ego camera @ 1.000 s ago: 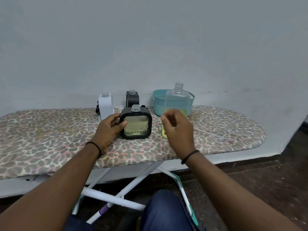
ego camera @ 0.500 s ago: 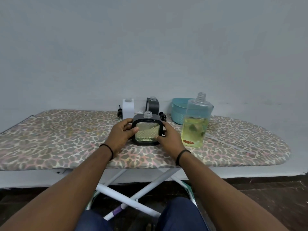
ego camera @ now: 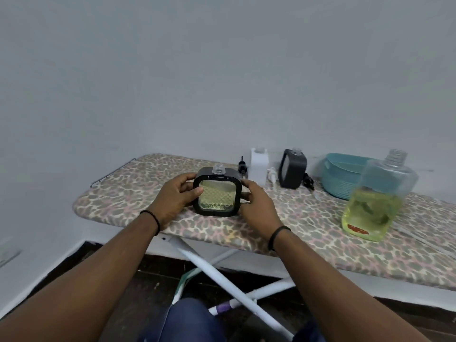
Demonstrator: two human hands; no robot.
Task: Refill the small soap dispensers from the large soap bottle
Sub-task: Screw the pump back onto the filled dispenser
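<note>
Black soap dispenser (ego camera: 217, 192) upright on ironing board (ego camera: 128, 193), gripped between left hand (ego camera: 175, 196) and right hand (ego camera: 256, 206)

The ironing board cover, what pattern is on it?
A leopard-style spot print in tan, grey and pink covers the ironing board cover, clearest in the head view.

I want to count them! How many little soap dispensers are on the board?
3. A black one is held between both hands, a white one stands at the back, and another black one stands beside it. None seems hidden.
</note>
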